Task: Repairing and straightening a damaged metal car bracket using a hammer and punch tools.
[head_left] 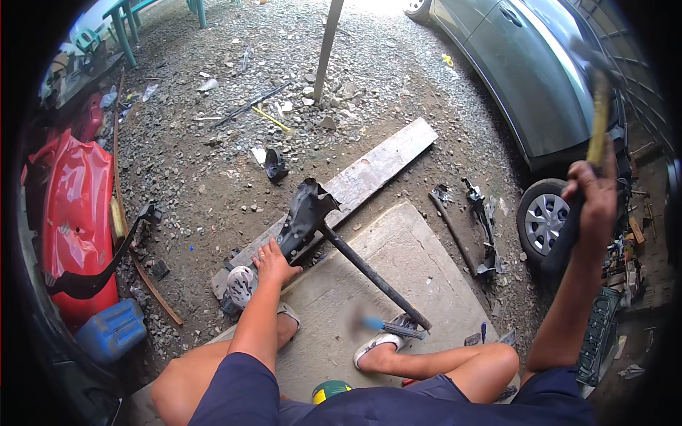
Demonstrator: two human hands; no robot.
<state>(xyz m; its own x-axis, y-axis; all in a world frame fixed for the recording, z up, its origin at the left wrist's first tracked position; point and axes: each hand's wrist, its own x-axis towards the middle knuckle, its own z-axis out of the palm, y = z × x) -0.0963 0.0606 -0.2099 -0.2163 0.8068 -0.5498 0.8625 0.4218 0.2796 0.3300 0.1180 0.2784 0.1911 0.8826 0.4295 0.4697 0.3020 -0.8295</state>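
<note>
A bent black metal car part (307, 210) with a long black bar (373, 273) lies across a concrete slab (405, 255) and a wooden plank (376, 167). My left hand (272, 261) presses on the lower end of the bent part. Raised high at the right, my right hand (592, 192) grips a hammer handle (599, 117) of yellowish wood; the head is blurred at the frame's top. I sit with my legs spread, and my right foot (383, 341) rests on the bar's near end.
A grey car (526, 64) and its wheel (545, 219) stand at the right. Black trim pieces (483, 220) lie beside the slab. A red body panel (74, 213) and blue canister (110, 330) are at the left. Gravel, a post (328, 42) and green chair legs lie beyond.
</note>
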